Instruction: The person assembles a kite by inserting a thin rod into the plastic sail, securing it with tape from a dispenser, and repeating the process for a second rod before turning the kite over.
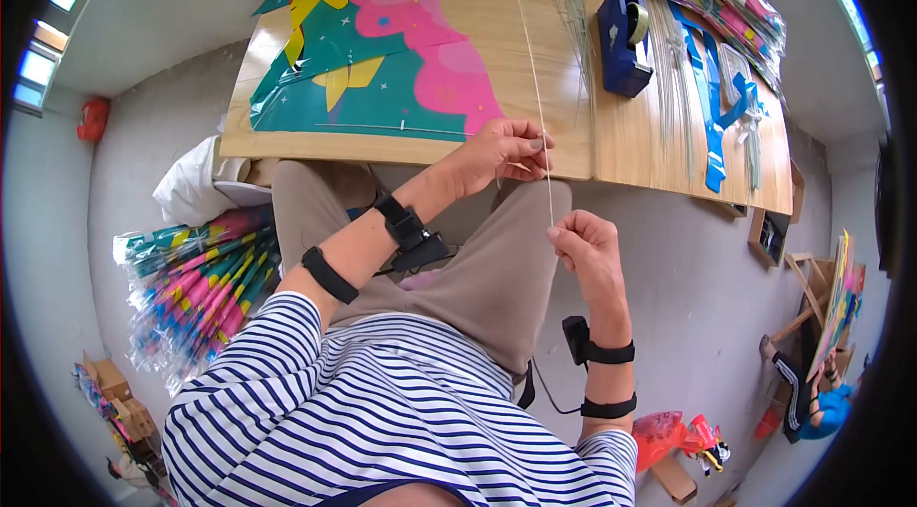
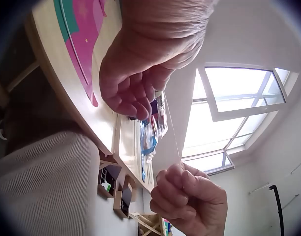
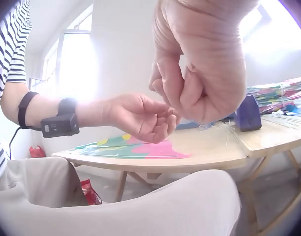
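Observation:
A thin pale string (image 1: 533, 58) runs from the table's far side down to the two hands. The left hand (image 1: 504, 152) pinches it near the table's front edge. Lower and to the right, the right hand (image 1: 588, 249) pinches the string between thumb and curled fingers, above the right thigh. In the left wrist view the string (image 2: 173, 129) stretches between the left hand (image 2: 135, 83) and the right hand (image 2: 190, 196). The right wrist view has the right hand (image 3: 202, 69) close in front, the left hand (image 3: 143, 118) behind it.
On the table (image 1: 564, 149) lie a green and pink film sheet (image 1: 382, 96) with a thin stick, a blue tape dispenser (image 1: 626, 41), blue ribbons (image 1: 713, 125) and thin sticks. Wrapped bundles (image 1: 205, 287) stand at the left of the legs. Another person sits far right.

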